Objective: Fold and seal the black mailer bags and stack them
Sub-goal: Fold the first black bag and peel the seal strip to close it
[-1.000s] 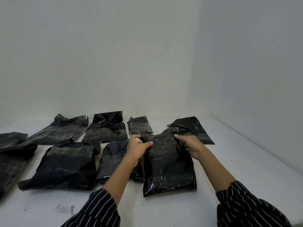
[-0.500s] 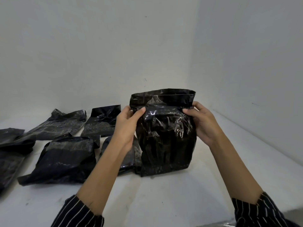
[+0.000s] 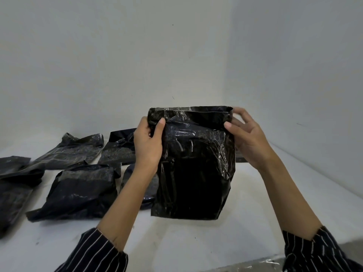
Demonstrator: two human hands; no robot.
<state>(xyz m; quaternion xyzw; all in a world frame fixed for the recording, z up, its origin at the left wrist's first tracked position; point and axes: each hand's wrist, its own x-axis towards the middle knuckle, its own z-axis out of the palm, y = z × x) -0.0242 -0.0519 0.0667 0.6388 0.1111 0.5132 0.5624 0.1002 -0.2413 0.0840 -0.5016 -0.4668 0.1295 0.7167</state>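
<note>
Both arms wear long sleeves of dark fabric — navy or black — crossed by thin pale stripes running lengthwise. The left sleeve (image 3: 102, 252) ends partway up the forearm, its cuff edge loose and slightly frayed. The right sleeve (image 3: 318, 252) ends likewise — short of the wrist. The left hand (image 3: 148, 143) and right hand (image 3: 248, 140) are bare, without gloves.

No writing, label, brand or number can be read anywhere here. The black mailer bag (image 3: 193, 163) held up between the left hand (image 3: 147, 144) and right hand (image 3: 247, 140) shows only glossy creased plastic, and the other bags (image 3: 78, 191) lying left of the grip are just as blank.
</note>
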